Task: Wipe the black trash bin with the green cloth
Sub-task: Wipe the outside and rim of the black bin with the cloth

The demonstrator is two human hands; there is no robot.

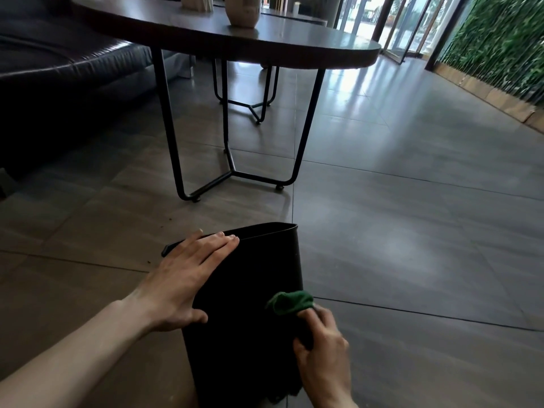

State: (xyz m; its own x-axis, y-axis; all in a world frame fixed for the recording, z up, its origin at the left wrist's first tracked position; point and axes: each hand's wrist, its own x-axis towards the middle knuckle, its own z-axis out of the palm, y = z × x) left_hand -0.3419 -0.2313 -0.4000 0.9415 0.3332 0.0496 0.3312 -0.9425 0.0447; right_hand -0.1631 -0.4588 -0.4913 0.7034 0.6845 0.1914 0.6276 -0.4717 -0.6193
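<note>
Your left hand [188,278] lies flat and open on the black trash bin [247,313], at six o'clock on the floor [412,231], probably steadying it while your right hand [323,357] presses the bunched green cloth [291,303] against its right edge.

Grey tile floor [412,201] w/ daylight glare, dark oval table [206,39] on metal legs, black sofa [59,69] left, glass doors [397,22] behind.

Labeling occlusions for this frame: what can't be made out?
Head view only:
- black trash bin inside: opening faces away.
- Bin's far sides: hidden by its own body.
- green cloth: mostly balled inside right hand.
- Bin wall under left hand: covered.
- Vase top: cut by frame edge.
</note>
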